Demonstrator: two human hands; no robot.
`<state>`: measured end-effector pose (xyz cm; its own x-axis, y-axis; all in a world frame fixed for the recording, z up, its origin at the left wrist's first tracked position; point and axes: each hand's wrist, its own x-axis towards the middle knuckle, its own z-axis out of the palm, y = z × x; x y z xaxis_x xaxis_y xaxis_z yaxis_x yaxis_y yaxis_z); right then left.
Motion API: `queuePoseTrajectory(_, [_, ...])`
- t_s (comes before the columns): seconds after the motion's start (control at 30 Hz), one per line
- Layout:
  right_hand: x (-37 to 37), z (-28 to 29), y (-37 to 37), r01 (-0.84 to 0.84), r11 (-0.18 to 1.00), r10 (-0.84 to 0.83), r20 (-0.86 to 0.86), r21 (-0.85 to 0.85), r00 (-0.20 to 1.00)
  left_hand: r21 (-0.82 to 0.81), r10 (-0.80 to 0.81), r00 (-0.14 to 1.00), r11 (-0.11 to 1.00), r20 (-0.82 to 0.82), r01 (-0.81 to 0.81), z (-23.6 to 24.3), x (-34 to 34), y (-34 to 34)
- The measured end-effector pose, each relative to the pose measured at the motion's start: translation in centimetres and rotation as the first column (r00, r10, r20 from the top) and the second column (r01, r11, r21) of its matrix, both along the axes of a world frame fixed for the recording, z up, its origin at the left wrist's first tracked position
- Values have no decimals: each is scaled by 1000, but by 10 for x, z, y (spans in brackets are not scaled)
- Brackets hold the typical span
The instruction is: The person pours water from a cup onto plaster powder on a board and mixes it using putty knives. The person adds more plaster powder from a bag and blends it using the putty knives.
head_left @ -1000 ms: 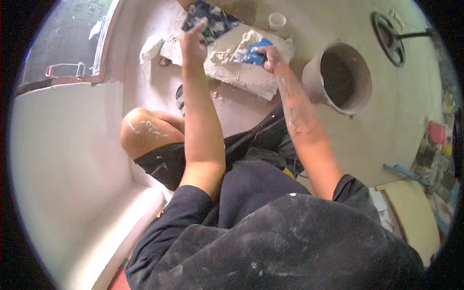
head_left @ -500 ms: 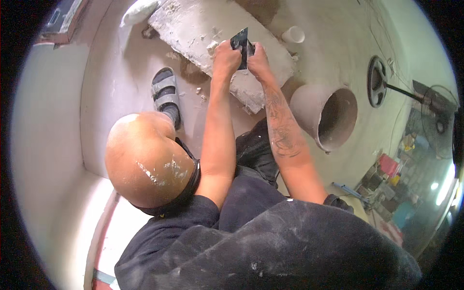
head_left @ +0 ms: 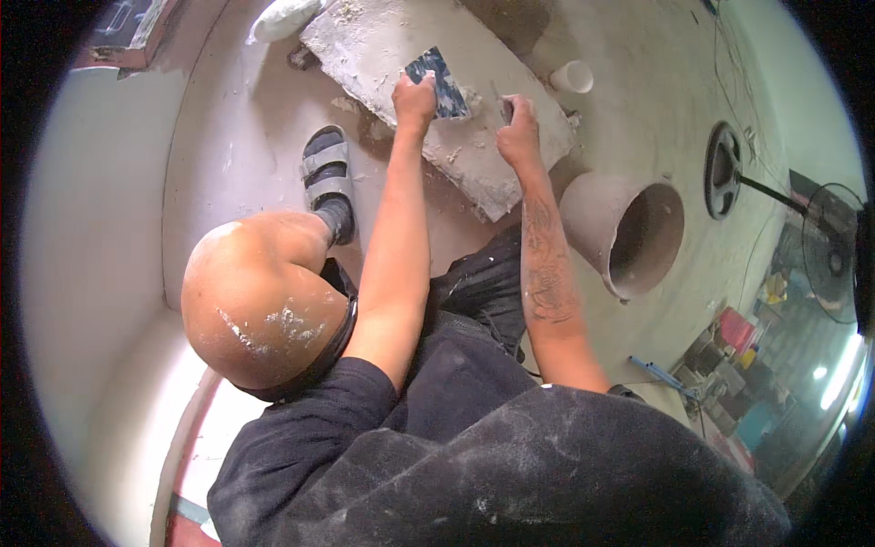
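My left hand (head_left: 415,100) is closed on a dark, flat putty blade (head_left: 447,84) smeared with pale plaster, its face turned up. To its right and apart from it, my right hand (head_left: 519,137) grips a thin scraper (head_left: 506,109) seen nearly edge-on; its handle is hidden in the fingers. Both hands are over a long pale board (head_left: 483,173) crusted with plaster, which lies slanting across the floor. Bits of plaster cling to the board's left edge.
A large plaster-coated bucket (head_left: 588,219) lies on its side right of the board. Beyond it are a white cup (head_left: 572,77) and a standing fan (head_left: 834,242) with a round base (head_left: 725,170). A white bag (head_left: 284,20) is at the far left. My sandalled foot (head_left: 328,178) rests nearby.
My hands, close together with their tools earlier, have drawn apart. The left blade has turned its plaster-smeared face into view, and the right hand has moved right and a little nearer.
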<state>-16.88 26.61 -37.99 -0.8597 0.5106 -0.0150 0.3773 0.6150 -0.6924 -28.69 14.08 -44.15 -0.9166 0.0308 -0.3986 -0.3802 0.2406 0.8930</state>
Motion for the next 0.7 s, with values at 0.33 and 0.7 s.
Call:
queuePoseTrajectory(0.33, [53,-25,-19,-111,987,109,18,116,994,187,69,991,981,-112,-47,29,-2,-25])
queuePoseTrajectory(0.7, [50,-105,-87,-322,741,289,153,589,945,415,600,782,763,-170,-495,59,12,-41])
